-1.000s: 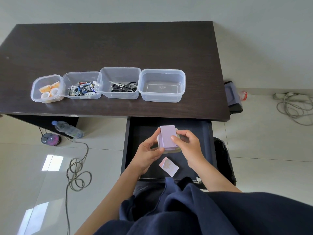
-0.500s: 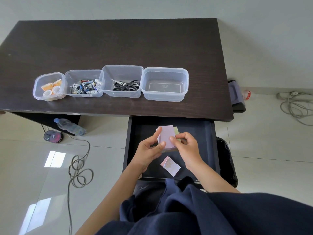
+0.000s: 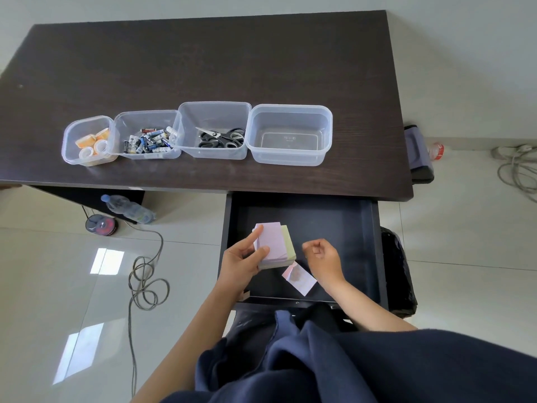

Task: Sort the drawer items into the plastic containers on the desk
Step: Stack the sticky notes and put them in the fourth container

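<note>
My left hand grips a stack of sticky notes, purple on top and pale green beneath, above the open dark drawer. My right hand hovers just right of the stack, fingers loosely curled, holding nothing. A loose pink note lies on the drawer floor below the stack. On the desk stand several clear plastic containers in a row: tape rolls, batteries, scissors, and an empty container at the right.
A water bottle and a round disc case lie on the floor under the desk. A cable coils on the tiles at left. A black bin stands right of the drawer. Cords lie far right.
My right hand has let go of the sticky notes and drawn away to the right. The left hand alone now holds the stack, with the green pad showing beneath.
</note>
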